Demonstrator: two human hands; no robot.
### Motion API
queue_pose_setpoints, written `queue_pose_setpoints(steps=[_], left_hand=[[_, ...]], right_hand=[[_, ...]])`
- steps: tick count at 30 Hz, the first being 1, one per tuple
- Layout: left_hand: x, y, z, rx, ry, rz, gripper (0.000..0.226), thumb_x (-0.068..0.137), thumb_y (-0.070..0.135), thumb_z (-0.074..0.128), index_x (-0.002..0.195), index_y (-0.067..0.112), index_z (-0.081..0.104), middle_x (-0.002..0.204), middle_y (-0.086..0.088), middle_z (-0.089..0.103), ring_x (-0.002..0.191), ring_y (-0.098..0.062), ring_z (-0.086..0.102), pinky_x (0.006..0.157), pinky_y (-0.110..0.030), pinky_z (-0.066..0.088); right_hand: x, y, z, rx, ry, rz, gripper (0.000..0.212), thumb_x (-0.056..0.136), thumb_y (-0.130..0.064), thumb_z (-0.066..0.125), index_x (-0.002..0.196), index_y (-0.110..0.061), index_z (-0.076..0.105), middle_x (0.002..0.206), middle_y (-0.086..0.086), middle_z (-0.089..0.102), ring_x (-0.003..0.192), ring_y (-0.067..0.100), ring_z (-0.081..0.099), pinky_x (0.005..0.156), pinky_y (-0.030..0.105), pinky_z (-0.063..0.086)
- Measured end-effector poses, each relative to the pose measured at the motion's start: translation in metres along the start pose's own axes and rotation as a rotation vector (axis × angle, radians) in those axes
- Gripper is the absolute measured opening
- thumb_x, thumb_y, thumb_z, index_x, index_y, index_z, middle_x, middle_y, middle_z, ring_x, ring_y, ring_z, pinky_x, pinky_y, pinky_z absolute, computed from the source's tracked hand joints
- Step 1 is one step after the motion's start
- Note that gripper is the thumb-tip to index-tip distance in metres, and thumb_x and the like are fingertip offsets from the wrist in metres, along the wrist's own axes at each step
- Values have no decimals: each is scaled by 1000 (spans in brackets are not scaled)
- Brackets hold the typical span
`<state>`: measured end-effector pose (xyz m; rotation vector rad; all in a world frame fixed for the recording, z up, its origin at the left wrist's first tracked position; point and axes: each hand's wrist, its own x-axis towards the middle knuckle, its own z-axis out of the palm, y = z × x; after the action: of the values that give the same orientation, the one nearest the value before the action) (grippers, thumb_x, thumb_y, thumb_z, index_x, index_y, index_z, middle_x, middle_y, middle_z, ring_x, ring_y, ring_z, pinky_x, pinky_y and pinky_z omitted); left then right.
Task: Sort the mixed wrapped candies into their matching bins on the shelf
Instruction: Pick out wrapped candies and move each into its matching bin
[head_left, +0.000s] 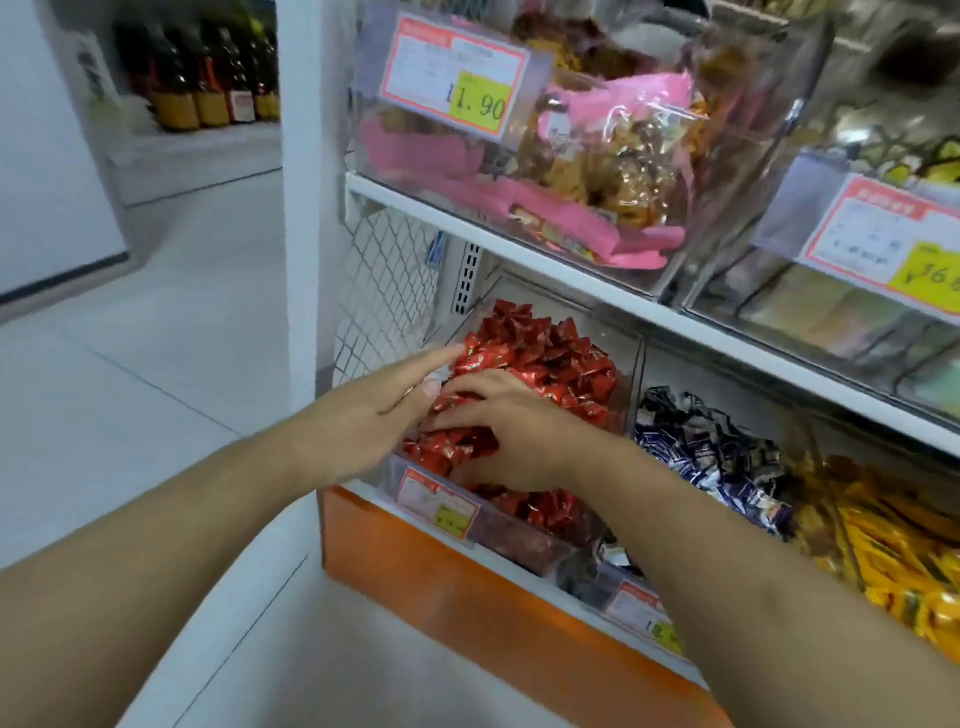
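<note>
Clear plastic bin (524, 540) holds crinkly red candies (545, 358); both hands press them.

Shop floor was pale grey glossy tile (156, 322) with thin dark grout lines, lit pretty evenly and bright. A plain white wall (47, 156) ran along the left with a dark skirting strip (62, 275) at the bottom. Further back sat a low white display shelf (197, 156) loaded with dark glass bottles with yellow labels (197, 78), all blurry. Close up there was a white square upright post (304, 208), a white wire mesh side panel (384, 280) behind it, and an orange base panel (467, 587) down low.
</note>
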<state>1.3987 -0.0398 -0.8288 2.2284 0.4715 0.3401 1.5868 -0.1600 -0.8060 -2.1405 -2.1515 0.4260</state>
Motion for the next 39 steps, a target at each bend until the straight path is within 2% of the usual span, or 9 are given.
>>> queue_pose_setpoints(steps=[5, 8, 12, 15, 22, 25, 29, 32, 39], left_hand=[[-1, 1, 1, 11, 17, 22, 45, 109, 52, 29, 153, 60, 27, 161, 31, 29, 146, 11, 26, 118, -20, 20], [-2, 3, 2, 10, 35, 19, 44, 110, 50, 30, 153, 59, 29, 162, 25, 33, 147, 2, 31, 118, -26, 25], [-3, 6, 0, 31, 32, 10, 44, 111, 47, 30, 153, 57, 29, 163, 22, 32, 148, -4, 33, 118, -29, 26], [-1, 10, -1, 49, 57, 15, 47, 113, 33, 30, 159, 38, 34, 161, 8, 41, 146, -13, 38, 108, -20, 27], [3, 6, 1, 55, 74, 34, 45, 113, 33, 31, 157, 37, 38, 157, 9, 47, 141, -10, 43, 95, -11, 24], [2, 4, 2, 41, 74, 42, 42, 112, 42, 33, 153, 52, 35, 154, 20, 47, 138, -1, 45, 111, -24, 34], [5, 0, 4, 59, 78, 48, 40, 111, 42, 33, 151, 50, 37, 145, 23, 55, 129, 1, 51, 111, -31, 42], [5, 1, 5, 78, 94, 37, 41, 112, 41, 33, 152, 48, 38, 149, 20, 53, 133, -1, 50, 109, -26, 39], [4, 0, 4, 86, 126, 3, 39, 111, 45, 34, 148, 56, 38, 150, 18, 53, 134, -7, 51, 110, -38, 44]], right_hand=[[-3, 15, -3, -152, -27, 31, 48, 83, -50, 81, 128, -42, 68, 149, -16, 44, 139, 11, 30, 117, 39, 35], [-4, 19, -9, -195, -45, 58, 43, 81, -52, 81, 122, -45, 71, 145, -19, 45, 138, 11, 34, 114, 42, 40], [-11, 30, -21, -233, -47, 129, 35, 81, -52, 81, 115, -48, 73, 142, -22, 44, 135, 9, 41, 114, 40, 40], [-20, 32, -31, -243, -62, 162, 33, 83, -44, 82, 115, -47, 74, 140, -24, 44, 131, 7, 46, 115, 33, 38], [-27, 19, -43, -224, -43, 145, 54, 80, -50, 83, 131, -52, 64, 158, -26, 31, 147, 8, 32, 124, 38, 26], [-13, 1, -36, -213, 3, 40, 63, 80, -61, 77, 139, -52, 57, 161, -25, 28, 153, 12, 18, 127, 48, 15], [11, -5, -9, -135, 4, -25, 55, 83, -64, 69, 135, -47, 62, 147, -20, 44, 145, 10, 29, 121, 51, 27], [14, 4, 3, -222, -55, -12, 52, 84, -67, 64, 132, -46, 65, 152, -19, 38, 147, 12, 26, 120, 51, 27], [-9, 25, -15, -349, -144, 32, 34, 86, -66, 69, 114, -47, 74, 144, -23, 43, 138, 9, 32, 114, 46, 36]])
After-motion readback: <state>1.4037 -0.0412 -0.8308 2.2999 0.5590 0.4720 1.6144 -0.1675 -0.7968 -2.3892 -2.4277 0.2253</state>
